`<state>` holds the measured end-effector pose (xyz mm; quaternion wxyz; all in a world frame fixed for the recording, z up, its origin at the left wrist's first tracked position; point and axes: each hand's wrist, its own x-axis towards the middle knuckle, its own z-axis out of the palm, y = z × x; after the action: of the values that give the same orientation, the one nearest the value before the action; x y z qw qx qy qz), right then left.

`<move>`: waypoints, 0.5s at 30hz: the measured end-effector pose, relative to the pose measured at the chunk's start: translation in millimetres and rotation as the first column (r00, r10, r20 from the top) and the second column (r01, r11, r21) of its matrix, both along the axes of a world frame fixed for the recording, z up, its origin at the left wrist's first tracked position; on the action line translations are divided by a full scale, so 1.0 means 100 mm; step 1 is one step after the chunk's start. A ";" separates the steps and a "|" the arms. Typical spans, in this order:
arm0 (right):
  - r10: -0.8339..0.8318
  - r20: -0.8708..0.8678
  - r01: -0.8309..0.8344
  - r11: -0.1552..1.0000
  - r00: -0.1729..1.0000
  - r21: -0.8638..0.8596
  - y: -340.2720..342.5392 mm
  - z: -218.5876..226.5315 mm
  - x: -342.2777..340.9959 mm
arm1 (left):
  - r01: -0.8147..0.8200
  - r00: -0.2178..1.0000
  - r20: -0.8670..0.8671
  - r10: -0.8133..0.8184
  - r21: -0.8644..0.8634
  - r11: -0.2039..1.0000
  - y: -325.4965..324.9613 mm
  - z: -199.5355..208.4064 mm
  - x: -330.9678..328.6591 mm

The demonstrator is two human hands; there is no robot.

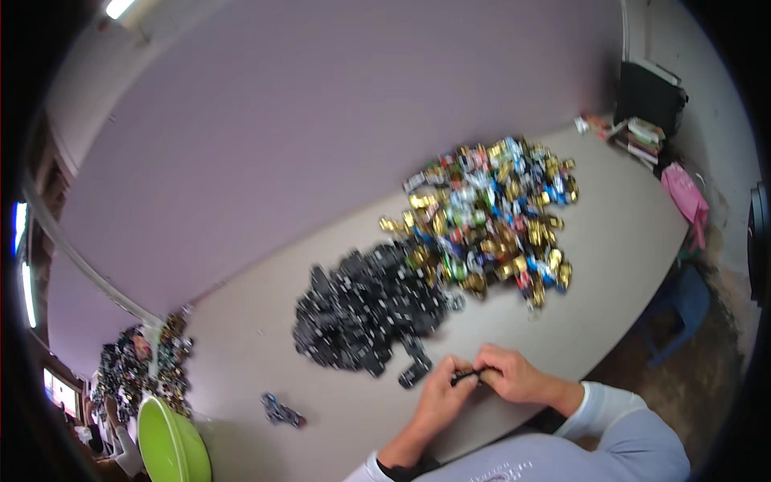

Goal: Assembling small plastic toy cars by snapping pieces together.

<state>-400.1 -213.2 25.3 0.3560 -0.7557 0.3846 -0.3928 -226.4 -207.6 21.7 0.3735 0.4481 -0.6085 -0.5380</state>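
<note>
Both hands meet near the table's front edge. A small dark piece (463,376) is pinched between them, its kind too small to make out. My left hand (438,399) is closed on its left end. My right hand (514,375) is closed at the other end, with the fingers curled and partly hiding the piece. Just beyond my left hand, a loose black part (415,369) lies by a heap of black plastic parts (361,309). Touching that heap on its far right is a larger pile of shiny gold, blue, red and green pieces (490,217).
A small bluish-dark item (281,410) lies alone on the pale table (337,410). At left stand a lime-green basin (173,446) and another heap (144,361), near another person's arm (124,450). Books (642,138), a pink bag (685,201) and a blue stool (683,309) are right.
</note>
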 end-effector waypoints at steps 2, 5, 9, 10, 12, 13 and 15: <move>-0.033 0.018 0.033 0.999 0.999 0.016 0.01 0.05 -0.01 | -0.080 0.992 -0.104 0.071 -0.080 0.994 0.04 0.00 -0.01; -0.091 0.094 0.078 0.988 0.991 0.132 0.16 0.11 0.03 | -0.157 0.911 -0.380 0.163 0.045 0.987 0.08 -0.19 0.00; -0.111 0.147 0.085 0.981 0.983 0.173 0.34 0.11 0.06 | -0.056 0.773 -0.609 0.179 0.217 0.975 0.09 -0.16 0.00; -0.049 0.080 0.032 0.979 0.996 0.200 0.36 0.16 0.04 | -0.025 0.757 -0.623 0.196 0.273 0.962 0.09 -0.28 0.00; -0.056 0.039 0.051 0.990 0.998 0.129 0.26 0.20 -0.02 | -0.015 0.835 -0.529 0.148 0.247 0.969 0.12 -0.17 0.01; -0.064 -0.002 0.064 0.996 0.998 0.069 0.19 0.23 -0.07 | -0.014 0.888 -0.448 0.104 0.200 0.980 0.10 -0.07 0.02; -0.064 0.010 0.065 0.996 0.998 -0.069 0.11 0.27 -0.06 | 0.022 0.968 -0.251 0.008 0.116 0.993 0.20 0.03 0.03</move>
<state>-406.2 -202.5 52.6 0.3184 -0.7530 0.3936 -0.4202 -223.1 -187.7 24.5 0.4184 0.3956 -0.5253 -0.6265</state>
